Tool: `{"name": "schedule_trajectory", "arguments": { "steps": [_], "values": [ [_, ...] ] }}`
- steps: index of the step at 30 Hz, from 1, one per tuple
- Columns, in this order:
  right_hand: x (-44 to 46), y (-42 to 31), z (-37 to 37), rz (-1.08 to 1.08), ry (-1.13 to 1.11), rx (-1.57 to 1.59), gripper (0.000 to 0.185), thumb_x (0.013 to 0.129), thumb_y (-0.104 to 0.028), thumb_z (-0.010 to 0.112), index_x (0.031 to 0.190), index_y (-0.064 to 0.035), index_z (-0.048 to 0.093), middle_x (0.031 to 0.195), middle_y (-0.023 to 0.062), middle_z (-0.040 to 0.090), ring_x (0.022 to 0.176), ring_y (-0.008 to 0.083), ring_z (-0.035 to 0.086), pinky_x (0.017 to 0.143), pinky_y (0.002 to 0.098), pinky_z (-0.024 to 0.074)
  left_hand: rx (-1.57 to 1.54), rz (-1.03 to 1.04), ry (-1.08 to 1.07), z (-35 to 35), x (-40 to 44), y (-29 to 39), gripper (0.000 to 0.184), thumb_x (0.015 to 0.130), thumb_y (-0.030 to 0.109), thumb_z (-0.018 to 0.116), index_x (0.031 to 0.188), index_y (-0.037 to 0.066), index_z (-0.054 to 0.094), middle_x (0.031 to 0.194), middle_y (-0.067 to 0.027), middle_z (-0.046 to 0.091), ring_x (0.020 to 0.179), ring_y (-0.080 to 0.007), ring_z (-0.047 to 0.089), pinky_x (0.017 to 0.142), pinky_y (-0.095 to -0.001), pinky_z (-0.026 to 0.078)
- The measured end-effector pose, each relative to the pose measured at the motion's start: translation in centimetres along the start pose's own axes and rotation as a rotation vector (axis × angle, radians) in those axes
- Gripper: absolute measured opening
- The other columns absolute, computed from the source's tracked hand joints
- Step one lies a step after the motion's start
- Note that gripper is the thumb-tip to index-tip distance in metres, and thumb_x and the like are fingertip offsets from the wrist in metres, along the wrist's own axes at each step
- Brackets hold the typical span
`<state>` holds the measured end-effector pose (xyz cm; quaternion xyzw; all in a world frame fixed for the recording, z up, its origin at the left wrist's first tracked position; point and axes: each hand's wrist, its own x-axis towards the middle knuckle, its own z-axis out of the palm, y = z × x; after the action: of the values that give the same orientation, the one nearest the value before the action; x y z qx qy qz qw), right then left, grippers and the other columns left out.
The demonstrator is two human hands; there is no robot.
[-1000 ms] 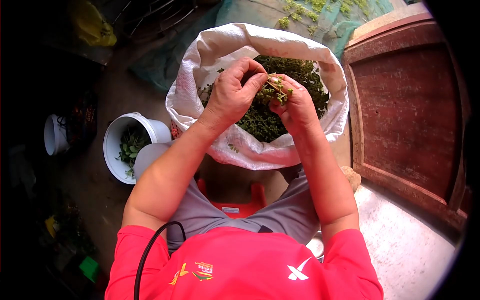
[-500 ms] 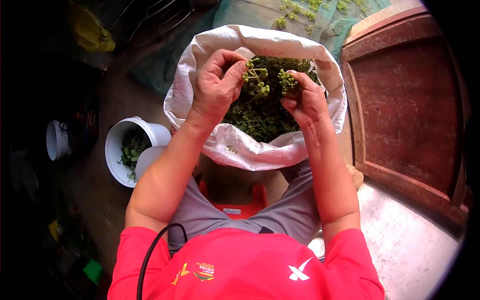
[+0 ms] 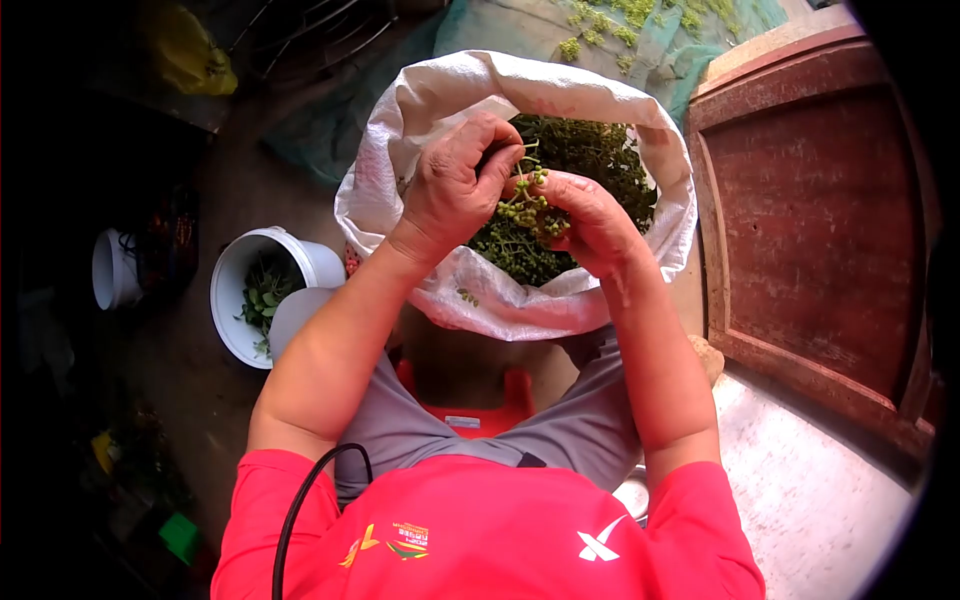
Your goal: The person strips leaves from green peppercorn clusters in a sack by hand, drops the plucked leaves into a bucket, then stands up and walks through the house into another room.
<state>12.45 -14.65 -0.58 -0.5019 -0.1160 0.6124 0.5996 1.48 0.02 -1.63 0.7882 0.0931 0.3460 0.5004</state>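
Observation:
My left hand point(image 3: 462, 182) is closed in a pinch on the thin stem of a green berry cluster point(image 3: 524, 208), over the mouth of the sack. From the other side, my right hand point(image 3: 592, 222) has its thumb and fingers closed around berries, its fingertips touching the same bunch. Part of what the right fingers hold is hidden behind them. Below both hands, the white woven sack point(image 3: 663, 150) stands with its rim rolled outward. Many dark green berry sprigs point(image 3: 590, 140) fill it.
To the left, a white bucket point(image 3: 222, 305) holds green leaves point(image 3: 266, 300). A reddish wooden panel point(image 3: 815, 220) stands at right. Green netting point(image 3: 480, 28) with berry clusters lies beyond the sack. A red stool point(image 3: 480, 418) shows between my legs. A black cable point(image 3: 292, 520) crosses my shirt.
My hands have come together over the sack, the right moving left and the left slightly right and down. The clusters they held apart now meet between the fingers.

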Motion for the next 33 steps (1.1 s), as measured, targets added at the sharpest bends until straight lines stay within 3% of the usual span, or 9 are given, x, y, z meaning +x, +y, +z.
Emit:
{"name": "schedule_trajectory", "arguments": {
  "steps": [5, 14, 18, 20, 21, 27, 29, 32, 33],
  "values": [
    [0.2, 0.9, 1.2, -0.005, 0.081, 0.132, 0.015, 0.086, -0.024, 0.064, 0.091, -0.0101, 0.066, 0.079, -0.0051, 0.062, 0.067, 0.0038, 0.057, 0.050, 0.0194, 0.0407, 0.041, 0.072, -0.007, 0.1, 0.0, -0.2, 0.010, 0.081, 0.001, 0.064, 0.088, 0.003, 0.056, 0.076, -0.0107, 0.058, 0.066, -0.0248, 0.059, 0.062, -0.0315, 0.047],
    [1.0, 0.8, -0.1, -0.167, 0.278, 0.090, 0.012, 0.087, -0.023, 0.063, 0.092, -0.0113, 0.064, 0.078, -0.0042, 0.063, 0.065, 0.0054, 0.057, 0.052, 0.0198, 0.0414, 0.005, -0.035, 0.082, 1.3, -0.5, 0.6, 0.006, 0.085, 0.002, 0.061, 0.088, 0.004, 0.057, 0.074, -0.0106, 0.058, 0.066, -0.0228, 0.059, 0.061, -0.0302, 0.047],
    [1.0, 0.0, -1.1, -0.217, 0.577, 0.247, 0.015, 0.089, -0.026, 0.062, 0.096, -0.0129, 0.065, 0.079, -0.0043, 0.064, 0.060, 0.0054, 0.054, 0.050, 0.0213, 0.0408, -0.175, -0.248, 0.241, 0.5, 0.0, -0.2, 0.005, 0.090, 0.008, 0.060, 0.089, 0.004, 0.056, 0.074, -0.0014, 0.059, 0.063, -0.0098, 0.055, 0.060, -0.0247, 0.046],
    [0.4, -0.7, -3.6, -0.263, 0.576, 0.153, 0.016, 0.089, -0.027, 0.061, 0.097, -0.0131, 0.065, 0.080, -0.0044, 0.064, 0.060, 0.0051, 0.053, 0.051, 0.0209, 0.0410, -0.573, -0.356, 0.315, -1.1, 0.8, -0.3, 0.007, 0.094, 0.012, 0.057, 0.098, 0.006, 0.056, 0.072, 0.0017, 0.053, 0.051, 0.0001, 0.042, 0.039, -0.0144, 0.031],
    [-0.1, -1.2, -3.2, -0.254, 0.582, 0.038, 0.016, 0.090, -0.028, 0.060, 0.097, -0.0139, 0.065, 0.080, -0.0053, 0.063, 0.060, 0.0041, 0.052, 0.052, 0.0199, 0.0407, -0.659, -0.471, 0.268, -1.7, 0.7, -0.6, 0.009, 0.094, 0.013, 0.056, 0.099, 0.006, 0.055, 0.072, 0.0009, 0.053, 0.051, -0.0011, 0.042, 0.038, -0.0149, 0.031],
    [-0.6, 1.2, 0.3, -0.083, -0.006, -0.563, 0.017, 0.094, -0.025, 0.058, 0.092, -0.0086, 0.063, 0.070, -0.0094, 0.049, 0.058, 0.0008, 0.039, 0.051, 0.0177, 0.0304, -1.120, -0.689, 0.150, -2.6, 0.5, -1.2, 0.017, 0.096, 0.012, 0.049, 0.107, 0.001, 0.055, 0.075, -0.0027, 0.051, 0.053, -0.0060, 0.043, 0.036, -0.0170, 0.032],
    [-0.8, 1.1, 0.7, 0.019, -0.107, -0.762, 0.025, 0.093, -0.027, 0.059, 0.094, -0.0018, 0.062, 0.077, -0.0001, 0.059, 0.073, 0.0077, 0.052, 0.067, 0.0245, 0.0444, -1.249, -0.668, 0.184, -3.2, 0.8, -1.6, 0.012, 0.095, 0.012, 0.050, 0.102, 0.003, 0.055, 0.074, -0.0024, 0.052, 0.053, -0.0070, 0.046, 0.037, -0.0184, 0.033],
    [-2.1, -5.5, 2.9, 0.075, -0.358, -1.396, 0.026, 0.093, -0.026, 0.058, 0.099, -0.0021, 0.062, 0.085, 0.0072, 0.065, 0.082, 0.0133, 0.059, 0.075, 0.0305, 0.0472, -1.318, -0.665, 0.186, -3.7, 0.9, -1.8, 0.012, 0.096, 0.015, 0.048, 0.097, 0.004, 0.054, 0.074, -0.0034, 0.050, 0.055, -0.0105, 0.048, 0.038, -0.0204, 0.034],
    [-2.2, -9.0, 3.3, 0.058, -0.340, -1.394, 0.029, 0.093, -0.030, 0.059, 0.099, -0.0024, 0.064, 0.088, 0.0068, 0.066, 0.083, 0.0150, 0.061, 0.075, 0.0288, 0.0480, -1.318, -0.687, 0.174, -3.6, 0.8, -1.8, 0.013, 0.096, 0.016, 0.047, 0.096, 0.004, 0.053, 0.073, -0.0034, 0.050, 0.055, -0.0115, 0.049, 0.038, -0.0205, 0.034]
  ]
}}
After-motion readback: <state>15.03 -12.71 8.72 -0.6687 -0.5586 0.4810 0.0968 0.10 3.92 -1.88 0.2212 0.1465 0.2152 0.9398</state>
